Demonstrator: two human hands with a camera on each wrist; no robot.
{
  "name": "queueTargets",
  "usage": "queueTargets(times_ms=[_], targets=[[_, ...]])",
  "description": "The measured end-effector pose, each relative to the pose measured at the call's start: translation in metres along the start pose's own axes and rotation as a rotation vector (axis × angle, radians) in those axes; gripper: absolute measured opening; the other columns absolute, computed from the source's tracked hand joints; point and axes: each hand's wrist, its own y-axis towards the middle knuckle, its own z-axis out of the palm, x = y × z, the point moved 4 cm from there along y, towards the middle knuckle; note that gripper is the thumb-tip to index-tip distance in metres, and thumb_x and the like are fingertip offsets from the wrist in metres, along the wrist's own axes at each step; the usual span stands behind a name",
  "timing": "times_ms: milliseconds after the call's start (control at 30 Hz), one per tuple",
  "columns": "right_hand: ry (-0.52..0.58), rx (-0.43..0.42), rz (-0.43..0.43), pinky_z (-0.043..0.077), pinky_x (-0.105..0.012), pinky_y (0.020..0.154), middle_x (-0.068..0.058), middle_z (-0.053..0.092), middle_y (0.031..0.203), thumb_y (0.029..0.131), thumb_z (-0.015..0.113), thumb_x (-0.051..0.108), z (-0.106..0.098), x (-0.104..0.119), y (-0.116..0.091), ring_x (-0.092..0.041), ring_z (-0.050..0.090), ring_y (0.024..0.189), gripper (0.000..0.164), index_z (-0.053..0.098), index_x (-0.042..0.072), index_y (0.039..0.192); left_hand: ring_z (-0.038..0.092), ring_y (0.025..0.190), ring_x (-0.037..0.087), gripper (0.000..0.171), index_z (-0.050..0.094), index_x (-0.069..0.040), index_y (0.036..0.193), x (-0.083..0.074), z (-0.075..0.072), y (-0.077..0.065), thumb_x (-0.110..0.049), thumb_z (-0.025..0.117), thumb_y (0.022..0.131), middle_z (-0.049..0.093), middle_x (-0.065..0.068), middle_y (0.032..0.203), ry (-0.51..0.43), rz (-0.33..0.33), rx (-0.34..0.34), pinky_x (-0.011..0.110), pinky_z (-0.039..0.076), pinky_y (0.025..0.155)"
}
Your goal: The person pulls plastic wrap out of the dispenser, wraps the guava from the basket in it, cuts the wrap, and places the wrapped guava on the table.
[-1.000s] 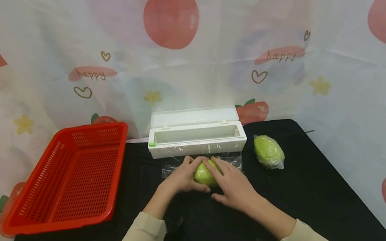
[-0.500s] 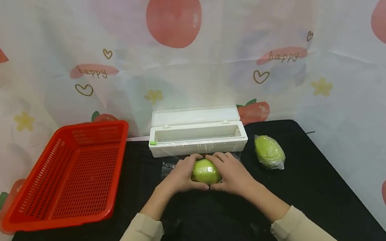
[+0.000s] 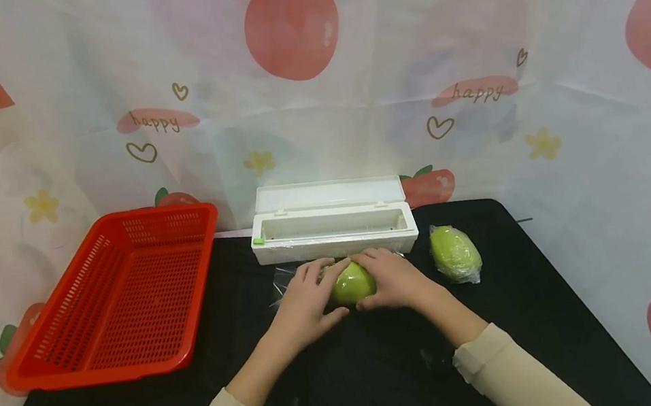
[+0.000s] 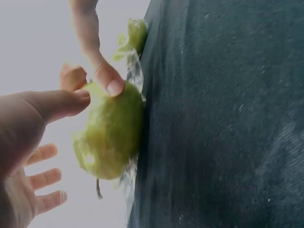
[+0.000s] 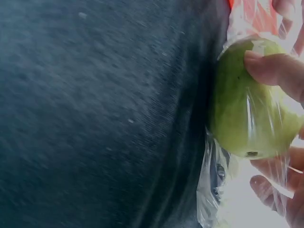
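A green pear (image 3: 355,285) lies on a sheet of cling film (image 3: 282,283) in front of a white dispenser box (image 3: 336,247). My right hand (image 3: 396,279) holds the pear from the right, its thumb pressing the near side and its other fingers round the far side. Film clings to the fruit (image 5: 251,118) in the right wrist view. My left hand (image 3: 303,303) is at the pear's left, with the thumb spread away and a finger reaching over the top. In the left wrist view its fingers look fairly straight, and the pear's stem points down.
A film-wrapped green fruit (image 3: 454,254) sits at the right of the black table (image 3: 350,392). At the left stands a red slotted basket (image 3: 147,302). The dispenser's lid (image 3: 329,193) is raised, and a printed curtain (image 3: 352,124) hangs behind.
The pear has shifted slightly to the right. My left hand has loosened from its side, its thumb moving away and fingers coming over the top. The right hand has stayed round the pear.
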Motion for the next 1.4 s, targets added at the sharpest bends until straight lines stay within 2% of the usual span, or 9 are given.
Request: queueTargets(times_ms=[100, 233, 367, 500, 800, 1000, 1100, 1267, 1400], targets=[[0.044, 0.023, -0.016, 0.051, -0.046, 0.087, -0.008, 0.061, 0.131, 0.069, 0.088, 0.044, -0.002, -0.006, 0.004, -0.027, 0.059, 0.111, 0.092, 0.049, 0.010, 0.145, 0.048, 0.128, 0.033, 0.084, 0.037, -0.025, 0.153, -0.007, 0.001, 0.003, -0.043, 0.080, 0.083, 0.046, 0.012, 0.145, 0.097, 0.037, 0.002, 0.048, 0.048, 0.100], [0.139, 0.033, -0.023, 0.052, -0.041, 0.084, -0.007, 0.062, 0.128, 0.068, 0.090, 0.042, -0.002, -0.014, 0.010, -0.023, 0.060, 0.105, 0.099, 0.042, 0.010, 0.148, 0.047, 0.130, 0.035, 0.092, 0.029, -0.025, 0.156, -0.008, 0.009, 0.010, -0.048, 0.079, 0.083, 0.041, 0.013, 0.149, 0.153, 0.016, 0.071, 0.050, 0.048, 0.100], [0.211, 0.033, -0.021, 0.052, -0.039, 0.084, -0.006, 0.062, 0.127, 0.068, 0.090, 0.045, 0.001, -0.022, 0.012, -0.020, 0.060, 0.102, 0.097, 0.042, 0.011, 0.145, 0.045, 0.132, 0.036, 0.101, 0.020, -0.024, 0.159, -0.003, 0.019, 0.016, -0.050, 0.079, 0.081, 0.037, 0.014, 0.152, 0.140, -0.035, 0.153, 0.053, 0.044, 0.104], [0.274, 0.023, -0.038, 0.051, -0.038, 0.087, -0.003, 0.060, 0.130, 0.070, 0.088, 0.049, 0.006, -0.031, 0.010, -0.017, 0.060, 0.105, 0.090, 0.045, 0.014, 0.142, 0.044, 0.132, 0.035, 0.103, 0.018, -0.024, 0.159, 0.004, 0.029, 0.024, -0.051, 0.080, 0.081, 0.035, 0.013, 0.150, 0.124, -0.061, 0.197, 0.051, 0.046, 0.103], [0.475, -0.002, -0.087, 0.053, -0.036, 0.091, 0.003, 0.058, 0.130, 0.073, 0.088, 0.045, 0.014, -0.043, 0.007, -0.013, 0.060, 0.111, 0.083, 0.048, 0.020, 0.142, 0.046, 0.125, 0.034, 0.105, 0.024, -0.023, 0.157, 0.014, 0.042, 0.039, -0.061, 0.079, 0.076, 0.041, 0.015, 0.141, 0.110, -0.098, 0.212, 0.047, 0.051, 0.093], [0.598, -0.096, -0.110, 0.055, -0.040, 0.094, -0.007, 0.055, 0.132, 0.076, 0.088, 0.028, 0.012, -0.044, -0.001, -0.025, 0.061, 0.119, 0.073, 0.053, 0.013, 0.139, 0.046, 0.124, 0.032, 0.095, 0.027, -0.029, 0.155, 0.017, 0.046, 0.044, -0.065, 0.071, 0.080, 0.043, 0.013, 0.138, 0.135, -0.130, 0.227, 0.047, 0.050, 0.090], [0.549, -0.179, -0.066, 0.054, -0.043, 0.094, -0.011, 0.057, 0.130, 0.077, 0.088, 0.026, 0.009, -0.044, -0.008, -0.029, 0.062, 0.117, 0.069, 0.055, 0.009, 0.136, 0.045, 0.126, 0.033, 0.093, 0.030, -0.029, 0.154, 0.016, 0.044, 0.046, -0.065, 0.071, 0.079, 0.041, 0.014, 0.142, 0.142, -0.133, 0.244, 0.048, 0.050, 0.090], [0.323, -0.360, 0.041, 0.050, -0.049, 0.095, -0.009, 0.065, 0.123, 0.076, 0.087, 0.036, 0.002, -0.038, -0.020, -0.029, 0.060, 0.114, 0.060, 0.063, 0.009, 0.125, 0.045, 0.126, 0.034, 0.092, 0.032, -0.025, 0.153, 0.018, 0.041, 0.051, -0.063, 0.072, 0.080, 0.041, 0.015, 0.142, 0.124, -0.136, 0.274, 0.048, 0.051, 0.089], [0.195, -0.519, 0.042, 0.045, -0.052, 0.098, -0.007, 0.067, 0.115, 0.075, 0.088, 0.033, -0.006, -0.026, -0.030, -0.031, 0.057, 0.113, 0.048, 0.069, 0.010, 0.113, 0.046, 0.123, 0.033, 0.090, 0.034, -0.025, 0.152, 0.020, 0.037, 0.054, -0.059, 0.075, 0.080, 0.041, 0.015, 0.139, 0.093, -0.140, 0.274, 0.048, 0.052, 0.088]])
